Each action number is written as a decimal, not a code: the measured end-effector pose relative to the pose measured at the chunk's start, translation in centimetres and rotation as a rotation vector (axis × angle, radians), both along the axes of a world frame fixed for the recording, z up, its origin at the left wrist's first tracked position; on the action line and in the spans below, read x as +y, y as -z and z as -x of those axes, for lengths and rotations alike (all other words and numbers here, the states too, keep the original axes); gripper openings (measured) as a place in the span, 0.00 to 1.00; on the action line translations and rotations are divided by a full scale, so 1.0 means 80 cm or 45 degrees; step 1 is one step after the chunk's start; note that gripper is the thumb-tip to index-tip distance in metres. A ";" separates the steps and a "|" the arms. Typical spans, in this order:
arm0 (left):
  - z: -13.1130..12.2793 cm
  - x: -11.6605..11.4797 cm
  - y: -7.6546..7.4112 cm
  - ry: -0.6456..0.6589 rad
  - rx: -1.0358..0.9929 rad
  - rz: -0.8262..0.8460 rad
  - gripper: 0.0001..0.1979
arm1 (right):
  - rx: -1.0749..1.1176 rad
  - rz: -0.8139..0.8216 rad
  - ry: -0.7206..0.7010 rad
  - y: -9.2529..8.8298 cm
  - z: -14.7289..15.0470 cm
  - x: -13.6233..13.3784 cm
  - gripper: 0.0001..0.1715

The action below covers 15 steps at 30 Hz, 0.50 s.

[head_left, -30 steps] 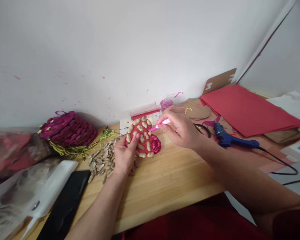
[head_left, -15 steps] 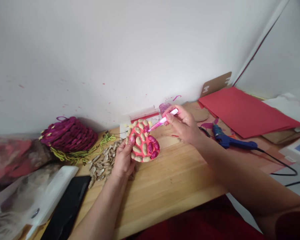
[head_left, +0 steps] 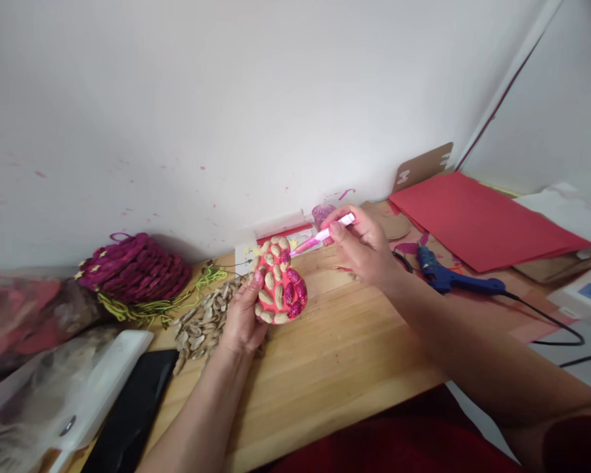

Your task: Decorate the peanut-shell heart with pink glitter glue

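My left hand (head_left: 241, 318) grips a red heart-shaped piece (head_left: 280, 282) covered with peanut shells, tilted up on edge above the wooden table (head_left: 335, 361). Some shells on it are painted glittery magenta. My right hand (head_left: 367, 246) pinches a thin pink brush (head_left: 325, 234), its tip touching a shell near the top of the heart. A pile of loose peanut shells (head_left: 201, 322) lies just left of my left hand.
A small pink paint cup (head_left: 322, 213) stands by the wall behind the brush. A blue glue gun (head_left: 456, 280) with a black cord lies to the right, beside red paper sheets (head_left: 482, 220). A magenta shell piece (head_left: 135, 266) and yellow-green cord sit left; a black slab (head_left: 128, 410) lies at the front left.
My left hand has tilted the heart more upright and turned it. My right hand has drawn back to the right, the brush now reaching the heart's top shells.
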<state>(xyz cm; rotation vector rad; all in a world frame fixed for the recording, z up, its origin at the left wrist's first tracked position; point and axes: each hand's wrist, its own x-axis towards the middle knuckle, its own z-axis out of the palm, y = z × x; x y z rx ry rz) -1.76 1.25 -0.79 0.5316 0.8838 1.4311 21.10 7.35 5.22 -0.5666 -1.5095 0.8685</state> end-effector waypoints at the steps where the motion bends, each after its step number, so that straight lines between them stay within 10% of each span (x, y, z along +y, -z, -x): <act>1: 0.001 0.000 0.001 0.016 -0.003 0.000 0.13 | 0.004 -0.015 -0.007 0.000 0.001 -0.002 0.21; 15: -0.005 -0.001 -0.005 -0.003 -0.082 0.002 0.11 | -0.100 -0.141 0.082 0.001 0.002 -0.010 0.16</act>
